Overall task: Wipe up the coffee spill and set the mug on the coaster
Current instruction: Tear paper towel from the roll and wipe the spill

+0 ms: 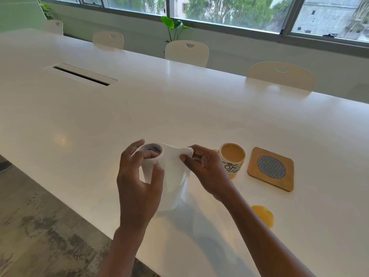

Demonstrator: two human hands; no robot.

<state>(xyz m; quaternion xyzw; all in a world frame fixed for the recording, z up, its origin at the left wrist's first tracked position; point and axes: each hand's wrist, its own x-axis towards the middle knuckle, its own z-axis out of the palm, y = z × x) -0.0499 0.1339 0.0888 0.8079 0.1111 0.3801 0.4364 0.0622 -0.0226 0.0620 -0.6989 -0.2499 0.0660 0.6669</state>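
paper roll (pixel 171 176): plain white, dark inner core
mug (pixel 232 165): cream, black script lettering, tan coffee inside
coaster (pixel 271 168): pale wood, round black-and-white lattice centre
coffee spill (pixel 262 215): orange-tan
table (pixel 179 108): glossy white
chairs (pixel 186 51): cream, dotted backs

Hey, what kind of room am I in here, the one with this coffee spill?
Most likely an office meeting room. A long white table has a cable slot set into its top, matching white chairs line its far side, and a wide band of windows runs behind them.

One mug (pixel 232 158), one coaster (pixel 271 168), one paper roll (pixel 173 180), four chairs (pixel 186 52)
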